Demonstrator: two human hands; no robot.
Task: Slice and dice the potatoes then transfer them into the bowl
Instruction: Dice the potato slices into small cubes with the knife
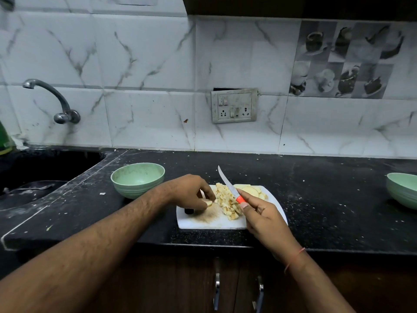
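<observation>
The right hand (262, 216) is nearest, fingers curled round the orange handle of a knife (229, 187) whose blade rises up and away to the left, clear of the board, the tip hanging in the air beyond the food. Just left of this hand, and under the blade, lies a heap of diced potato (226, 201) on the white cutting board (203, 220); just beyond the hand's thumb side, at the board's far right part, lie several uncut slices (251, 190). Across the heap, the left hand (191, 193) is curled down over one pale potato piece (207, 202), pinching it against the board at the heap's left edge. That piece looks like a slice lying flat, though the fingers hide most of it and its long axis cannot be told. The relation that matters, I judge, is this: the held piece sits to the left of the knife hand with the heap between them, so the blade must swing down and leftward over the dice to reach it, and the left fingertips lie right at the cut line. Farther off, beyond and to the left of the left hand, stands an empty green bowl (137, 182) on the dark counter (327, 199), nearer that hand than the right. A second green bowl (402, 190) stands well right of the knife hand.
</observation>
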